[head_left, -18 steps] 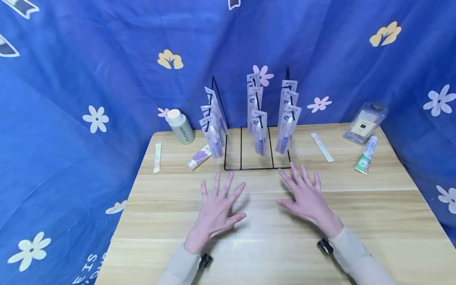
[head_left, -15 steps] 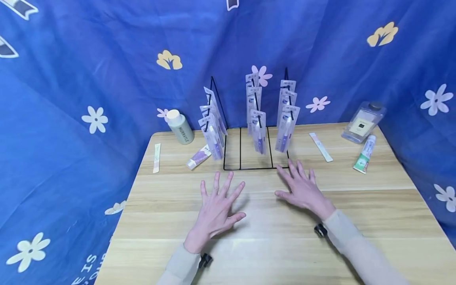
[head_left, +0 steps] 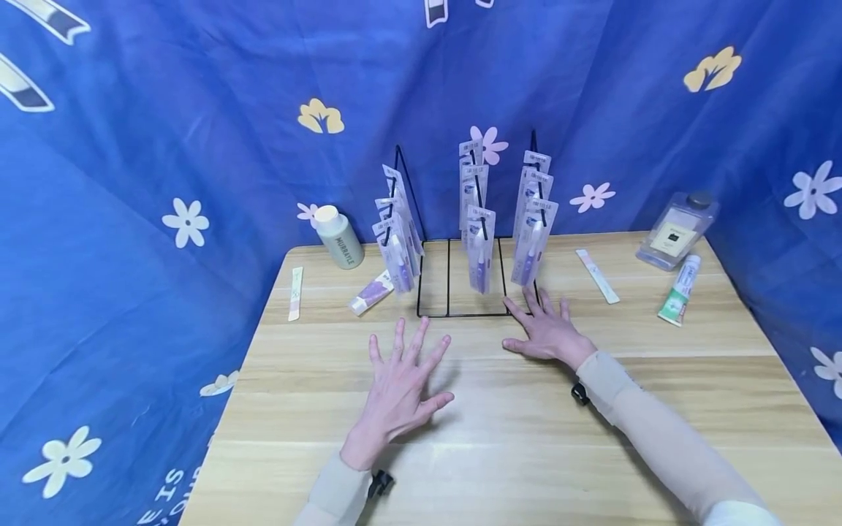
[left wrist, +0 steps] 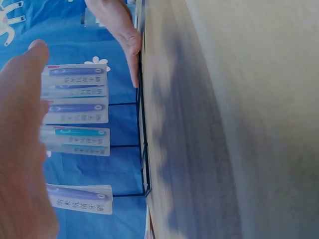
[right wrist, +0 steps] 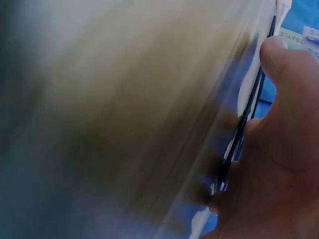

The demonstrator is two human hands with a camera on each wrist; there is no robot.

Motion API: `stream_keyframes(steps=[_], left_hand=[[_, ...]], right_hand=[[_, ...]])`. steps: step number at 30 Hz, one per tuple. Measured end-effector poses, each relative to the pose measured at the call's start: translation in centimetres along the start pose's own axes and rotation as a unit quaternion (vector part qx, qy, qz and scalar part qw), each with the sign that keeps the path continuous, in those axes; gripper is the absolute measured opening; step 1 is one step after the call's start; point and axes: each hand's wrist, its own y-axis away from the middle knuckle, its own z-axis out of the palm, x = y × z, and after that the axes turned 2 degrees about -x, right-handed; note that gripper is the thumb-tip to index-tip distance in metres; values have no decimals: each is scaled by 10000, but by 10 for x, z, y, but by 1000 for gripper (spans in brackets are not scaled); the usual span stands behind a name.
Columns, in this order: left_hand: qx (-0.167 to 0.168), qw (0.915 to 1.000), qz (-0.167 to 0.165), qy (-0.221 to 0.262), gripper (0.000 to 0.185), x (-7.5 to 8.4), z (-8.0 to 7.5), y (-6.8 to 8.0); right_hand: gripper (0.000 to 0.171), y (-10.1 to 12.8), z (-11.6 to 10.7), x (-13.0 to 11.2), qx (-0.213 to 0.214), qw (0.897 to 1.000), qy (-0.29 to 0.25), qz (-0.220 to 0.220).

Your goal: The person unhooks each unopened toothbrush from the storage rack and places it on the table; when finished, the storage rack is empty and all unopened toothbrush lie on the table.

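A black wire rack (head_left: 449,292) stands at the back of the table, with packaged toothbrushes (head_left: 480,252) hanging from its hooks in three rows. My right hand (head_left: 546,332) has its fingers spread over the front right corner of the rack's base, below the right row; contact with the wire is hard to make out. In the right wrist view the base wire (right wrist: 244,117) runs close behind the fingers and thumb. My left hand (head_left: 397,387) is spread, fingers pointing toward the rack's front, and holds nothing. The left wrist view shows it beside the hanging packs (left wrist: 77,114).
Left of the rack are a capped bottle (head_left: 340,239), a purple-and-white tube (head_left: 371,294) and a slim sachet (head_left: 295,294). To the right lie another sachet (head_left: 597,276), a green-and-white tube (head_left: 680,291) and a clear bottle (head_left: 677,230). A blue curtain (head_left: 263,168) hangs behind the table.
My right hand has moved forward and slightly left, from in front of the rack to over its front right corner. The left hand stays put. The head view has shifted slightly.
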Motion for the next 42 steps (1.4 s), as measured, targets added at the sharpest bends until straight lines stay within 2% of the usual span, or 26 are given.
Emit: stream_keyframes(steps=[2,3,4,5,7,9,12,15,18,22,27,28,31,34,37,40,42], left_hand=[[737,9968,-94,306,78,-8,-4,-8],[1169,9914,-191,564,75,-13,-7,-14],[1609,9828,-314,853,70,-20,-11,-22],[2013,9708,-452,1223,67,-27,-16,-31],[2570,9432,-827,1934,62,-43,-25,-51],[2745,9171,-1210,2624,59,-56,-34,-69],[2579,8860,-1643,3486,54,-70,-44,-90],[2374,8602,-1763,4155,42,-76,-48,-104],[2350,8417,-1816,4510,26,-77,-46,-113],[2415,8330,-1841,4625,9,-69,-51,-120],[2252,8309,-1486,4866,8,-56,-55,-127],[2146,8339,-1378,4895,9,-54,-53,-128],[1758,8507,-1002,4851,7,-43,-56,-126],[1247,8671,-751,4765,5,-36,-61,-113],[764,8759,-836,4690,4,-36,-64,-91],[336,8789,-1240,4595,4,-47,-69,-64],[145,8755,-1689,4524,5,-59,-73,-45]], right_hand=[[90,0,2,0,-3,10000,23,-47],[90,0,2,-1,-14,10000,19,-46],[90,0,2,-1,-27,10000,35,-45],[91,0,2,-1,-52,10000,57,-38],[91,0,0,-2,-110,9999,104,-15],[92,0,-2,-3,-186,9997,132,8],[92,-1,-4,-5,-325,9994,144,-23],[93,-2,-4,-6,-393,9991,133,-49],[94,-2,-4,-6,-412,9991,112,-29],[96,-2,-6,-7,-426,9991,84,7],[97,-1,-8,-5,-469,9989,78,56],[97,0,-8,-5,-471,9988,67,66],[98,0,-6,-3,-460,9989,100,61],[98,-1,-6,-2,-492,9987,131,61],[99,-1,-7,-3,-521,9985,137,65],[100,-1,-9,-4,-522,9985,129,45],[101,-2,-11,-3,-512,9986,134,39]])
